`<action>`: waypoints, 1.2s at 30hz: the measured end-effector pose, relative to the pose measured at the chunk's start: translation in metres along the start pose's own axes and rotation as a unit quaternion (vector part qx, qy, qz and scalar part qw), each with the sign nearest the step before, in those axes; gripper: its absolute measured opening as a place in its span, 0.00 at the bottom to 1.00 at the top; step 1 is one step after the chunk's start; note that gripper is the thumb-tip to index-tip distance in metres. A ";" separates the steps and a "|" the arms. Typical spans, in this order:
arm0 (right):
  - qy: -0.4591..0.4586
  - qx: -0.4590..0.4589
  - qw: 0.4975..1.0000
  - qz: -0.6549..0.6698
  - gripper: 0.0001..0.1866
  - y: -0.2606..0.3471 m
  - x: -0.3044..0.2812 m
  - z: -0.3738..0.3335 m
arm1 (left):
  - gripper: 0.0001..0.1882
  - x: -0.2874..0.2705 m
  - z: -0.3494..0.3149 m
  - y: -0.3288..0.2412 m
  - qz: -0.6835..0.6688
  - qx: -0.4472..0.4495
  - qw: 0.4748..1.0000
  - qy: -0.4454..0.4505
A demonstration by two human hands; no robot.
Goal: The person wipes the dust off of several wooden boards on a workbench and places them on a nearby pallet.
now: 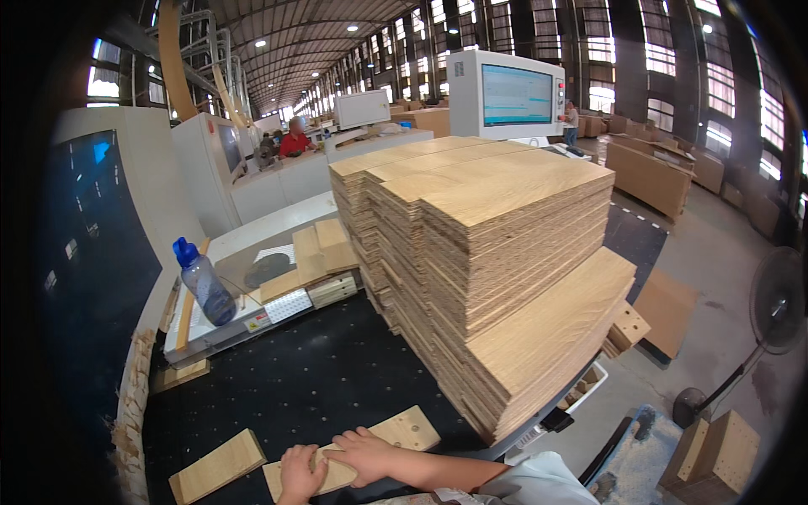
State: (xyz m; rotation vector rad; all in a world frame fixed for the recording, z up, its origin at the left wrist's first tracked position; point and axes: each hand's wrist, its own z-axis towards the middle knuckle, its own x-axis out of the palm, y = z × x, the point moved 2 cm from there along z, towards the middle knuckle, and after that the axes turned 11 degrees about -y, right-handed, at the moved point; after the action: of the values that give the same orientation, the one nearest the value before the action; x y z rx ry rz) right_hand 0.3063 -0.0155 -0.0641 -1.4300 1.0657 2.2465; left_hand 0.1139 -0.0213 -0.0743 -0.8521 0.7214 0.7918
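Observation:
A short wooden board with a few round holes at its right end lies on the black table near its front edge. My left hand is on the board's left part, with bent fingers reaching its far edge. Close beside it, my right hand grips the middle of the same board, fingers pointing left and curled at the far edge. The thumbs and the near edge are partly hidden. Another short wooden board lies just left of my left hand, apart from it.
A tall stepped stack of wood panels rises at the right of the black table. A blue-capped bottle and wood pieces rest on a machine ledge. Beyond are a monitor, a person in red and a standing fan.

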 end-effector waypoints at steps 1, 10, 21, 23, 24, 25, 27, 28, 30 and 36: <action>0.002 0.003 1.000 -0.002 0.44 0.000 0.000 -0.002 | 0.18 0.001 -0.001 -0.001 -0.007 0.001 1.000 0.004; -0.059 -0.012 0.998 -0.022 0.46 -0.001 0.004 -0.004 | 0.20 -0.003 0.000 -0.003 -0.022 -0.010 1.000 0.014; 0.004 0.013 0.998 -0.053 0.38 0.000 0.003 0.002 | 0.45 0.022 -0.005 -0.030 -0.074 0.036 0.990 0.114; 0.013 0.024 0.998 -0.055 0.37 0.001 0.004 0.004 | 0.47 0.021 -0.004 -0.026 -0.078 0.048 0.987 0.130; 0.031 0.033 0.997 -0.059 0.37 0.002 0.000 0.005 | 0.47 0.022 -0.004 -0.026 -0.086 0.051 0.988 0.120; 0.045 0.038 0.997 -0.056 0.38 0.004 0.001 0.008 | 0.47 0.021 -0.005 -0.024 -0.088 0.054 0.988 0.112; 0.043 0.043 0.997 -0.055 0.39 -0.001 0.006 0.005 | 0.44 0.022 -0.007 -0.025 -0.092 0.058 0.989 0.103; 0.042 0.046 0.996 -0.060 0.39 -0.002 0.008 0.004 | 0.43 0.022 -0.006 -0.025 -0.096 0.062 0.989 0.095; -0.001 0.022 0.998 -0.063 0.40 0.000 0.007 0.001 | 0.43 0.019 -0.007 -0.026 -0.099 0.073 0.988 0.089; -0.028 -0.001 0.998 -0.058 0.40 -0.001 0.008 0.002 | 0.41 0.018 -0.011 -0.026 -0.076 0.077 0.990 0.090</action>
State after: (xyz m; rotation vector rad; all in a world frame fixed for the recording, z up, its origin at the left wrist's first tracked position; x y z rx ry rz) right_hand 0.3018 -0.0144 -0.0716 -1.3838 0.9378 2.1941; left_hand 0.1424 -0.0366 -0.0844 -0.8343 0.8547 0.5192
